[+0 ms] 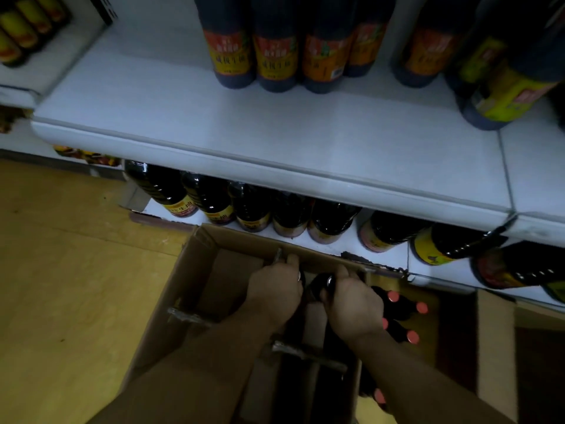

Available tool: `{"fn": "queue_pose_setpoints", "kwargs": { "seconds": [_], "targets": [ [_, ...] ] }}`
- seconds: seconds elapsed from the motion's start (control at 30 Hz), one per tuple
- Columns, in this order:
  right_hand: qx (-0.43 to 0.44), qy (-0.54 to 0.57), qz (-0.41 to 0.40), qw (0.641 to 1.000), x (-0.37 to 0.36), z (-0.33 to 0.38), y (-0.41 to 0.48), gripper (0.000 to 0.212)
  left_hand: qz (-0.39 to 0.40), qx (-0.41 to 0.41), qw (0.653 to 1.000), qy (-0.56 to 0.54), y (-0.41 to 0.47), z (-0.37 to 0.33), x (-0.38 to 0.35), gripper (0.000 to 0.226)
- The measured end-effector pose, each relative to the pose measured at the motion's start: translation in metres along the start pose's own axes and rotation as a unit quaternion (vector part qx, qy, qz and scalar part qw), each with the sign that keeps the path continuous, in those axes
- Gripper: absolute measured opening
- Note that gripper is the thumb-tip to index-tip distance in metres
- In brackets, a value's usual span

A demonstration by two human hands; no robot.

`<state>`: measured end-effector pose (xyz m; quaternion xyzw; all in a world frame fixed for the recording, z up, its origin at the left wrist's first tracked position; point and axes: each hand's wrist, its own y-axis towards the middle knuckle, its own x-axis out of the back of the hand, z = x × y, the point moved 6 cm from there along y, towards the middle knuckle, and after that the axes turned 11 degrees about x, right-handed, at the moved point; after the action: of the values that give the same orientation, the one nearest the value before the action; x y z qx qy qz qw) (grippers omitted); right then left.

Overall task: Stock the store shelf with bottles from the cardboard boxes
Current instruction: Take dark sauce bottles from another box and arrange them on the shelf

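An open cardboard box (195, 264) stands on the floor below the white shelf (275, 139). Both my hands reach into its far end. My left hand (275, 290) curls round the top of a dark bottle that is mostly hidden under it. My right hand (351, 304) grips the neck of another dark bottle (321, 284) with a black cap. Dark sauce bottles with orange and yellow labels (276, 56) stand at the back of the shelf.
A second box at the right holds dark bottles with red caps (397, 304). A lower shelf carries a row of dark bottles (253, 206). Yellow floor (61, 270) lies to the left. The shelf's front and left parts are bare.
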<state>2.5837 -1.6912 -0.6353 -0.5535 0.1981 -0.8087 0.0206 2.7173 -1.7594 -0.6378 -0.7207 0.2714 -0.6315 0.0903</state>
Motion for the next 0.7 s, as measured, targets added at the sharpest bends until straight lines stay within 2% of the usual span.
{"fn": "queue_pose_setpoints", "kwargs": {
  "seconds": [0.1, 0.23, 0.37, 0.43, 0.57, 0.7],
  "targets": [
    [-0.001, -0.01, -0.013, 1.0, 0.047, 0.018, -0.03, 0.032, -0.004, -0.008, 1.0, -0.005, -0.038, -0.008, 0.044, 0.047],
    [0.002, -0.015, -0.022, 1.0, 0.119, 0.048, -0.07, 0.037, -0.027, -0.001, 0.999, -0.024, -0.087, -0.017, 0.108, 0.031],
    [0.002, -0.025, -0.03, 0.999, 0.19, 0.076, -0.109, 0.03, -0.013, 0.018, 1.0, -0.004, -0.134, -0.029, 0.172, 0.03],
    [0.007, -0.03, -0.024, 0.999, 0.223, 0.09, -0.127, 0.028, -0.022, 0.003, 1.0, -0.002, -0.158, -0.035, 0.205, 0.033],
    [0.011, -0.041, -0.026, 0.999, 0.29, 0.116, -0.159, 0.03, -0.04, -0.012, 0.999, 0.007, -0.203, -0.047, 0.269, 0.022],
    [0.01, -0.059, -0.02, 0.998, 0.347, 0.137, -0.189, 0.031, -0.038, -0.02, 0.999, 0.03, -0.242, -0.06, 0.324, 0.025]
  ]
}}
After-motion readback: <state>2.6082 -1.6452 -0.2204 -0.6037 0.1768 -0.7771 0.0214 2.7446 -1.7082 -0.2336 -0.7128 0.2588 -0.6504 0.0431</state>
